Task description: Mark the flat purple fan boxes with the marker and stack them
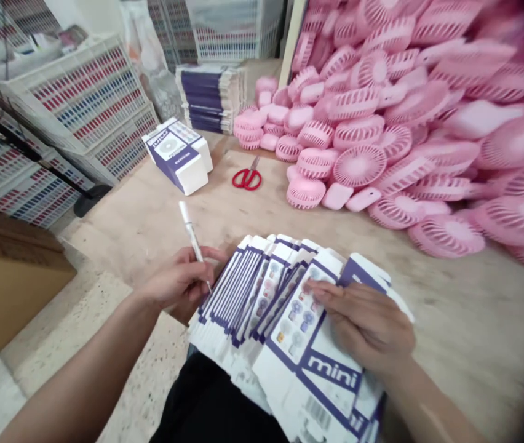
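My left hand (183,277) is closed round a slim white pen (191,232). The pen's upper end leans back towards the table; its thin tip points down at the left edge of a row of flattened boxes (237,283). These white and purple cartons lie fanned out and overlapping across my lap and the table edge. Resting on the right part of the fan is my right hand (368,323), its fingers stretched over a carton (296,314) printed with small fan pictures. Below that hand another carton reads "mini" (333,371).
Pink handheld fans (358,166) are heaped at the right and back. Red-handled scissors (246,177) and folded-up boxes (179,157) lie on the wooden table (142,209). A bundled carton stack (211,98) stands behind. White crates (87,98) and a brown cardboard box (8,277) are left.
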Motion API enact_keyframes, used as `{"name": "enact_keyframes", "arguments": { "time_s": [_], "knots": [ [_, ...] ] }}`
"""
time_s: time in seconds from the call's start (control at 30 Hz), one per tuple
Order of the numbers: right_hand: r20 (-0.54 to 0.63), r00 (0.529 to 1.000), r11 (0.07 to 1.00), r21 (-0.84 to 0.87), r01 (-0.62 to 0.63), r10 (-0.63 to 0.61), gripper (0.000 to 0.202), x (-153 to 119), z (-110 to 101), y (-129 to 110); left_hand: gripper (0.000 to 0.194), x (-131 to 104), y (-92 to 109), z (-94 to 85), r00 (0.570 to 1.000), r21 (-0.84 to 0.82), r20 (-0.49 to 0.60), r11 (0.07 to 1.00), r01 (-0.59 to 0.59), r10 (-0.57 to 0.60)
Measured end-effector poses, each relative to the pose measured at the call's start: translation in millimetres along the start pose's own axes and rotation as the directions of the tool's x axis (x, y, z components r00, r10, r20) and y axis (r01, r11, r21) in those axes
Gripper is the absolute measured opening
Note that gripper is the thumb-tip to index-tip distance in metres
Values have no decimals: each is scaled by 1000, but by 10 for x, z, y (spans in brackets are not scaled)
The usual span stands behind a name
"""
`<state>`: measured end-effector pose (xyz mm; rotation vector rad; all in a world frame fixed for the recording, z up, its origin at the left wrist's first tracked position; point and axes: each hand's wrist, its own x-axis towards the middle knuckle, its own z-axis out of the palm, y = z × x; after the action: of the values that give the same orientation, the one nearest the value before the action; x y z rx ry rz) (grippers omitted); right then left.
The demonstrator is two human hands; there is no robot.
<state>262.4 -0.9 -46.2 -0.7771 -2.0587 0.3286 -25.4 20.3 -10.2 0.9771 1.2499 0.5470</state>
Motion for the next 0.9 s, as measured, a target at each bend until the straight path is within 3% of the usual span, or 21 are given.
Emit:
{"name": "enact_keyframes", "arguments": {
  "time_s": [0.07,0.1,0.13,0.17,0.2,0.23,0.33,0.43,0.53,0.67,0.73,0.8,0.9],
  "knots": [
    [43,998,998,-37,51,-49,31,-14,-18,15,17,140,238,-80,987,368,-54,922,-122,152],
    [68,995,996,-54,72,-68,30,-17,-23,25,12,232,369,-102,972,607,-53,781,-151,229],
    [91,993,994,-68,87,-80,29,-17,-26,35,10,337,495,-106,957,804,-32,577,-146,288],
    [110,990,992,-79,96,-87,29,-16,-25,46,11,453,607,-93,945,929,-13,355,-110,327],
    [123,989,991,-89,98,-87,29,-14,-21,56,12,572,700,-65,936,975,-6,210,-73,351],
    [127,988,991,-95,98,-85,29,-14,-15,65,14,688,771,-26,931,989,-1,138,-53,365],
    [111,991,990,-104,91,-79,32,-30,14,75,18,925,861,86,924,994,23,93,-63,381],
    [85,993,988,-127,87,-77,34,-70,39,65,20,861,772,117,920,992,45,90,-87,390],
    [58,995,986,-145,86,-78,33,-110,54,51,47,566,535,92,936,978,27,185,-98,352],
    [-29,998,988,-144,58,-63,33,-142,74,57,49,188,234,222,971,666,-32,729,-156,237],
    [-67,996,988,-145,45,-55,32,-156,79,73,47,79,196,422,979,458,-39,874,-162,202],
    [-104,992,987,-150,49,-66,33,-166,80,92,59,28,234,671,976,364,-3,910,-200,216],
    [-180,979,980,-189,63,-97,33,-141,79,90,105,39,341,988,975,459,17,864,-205,222]
  ]
}}
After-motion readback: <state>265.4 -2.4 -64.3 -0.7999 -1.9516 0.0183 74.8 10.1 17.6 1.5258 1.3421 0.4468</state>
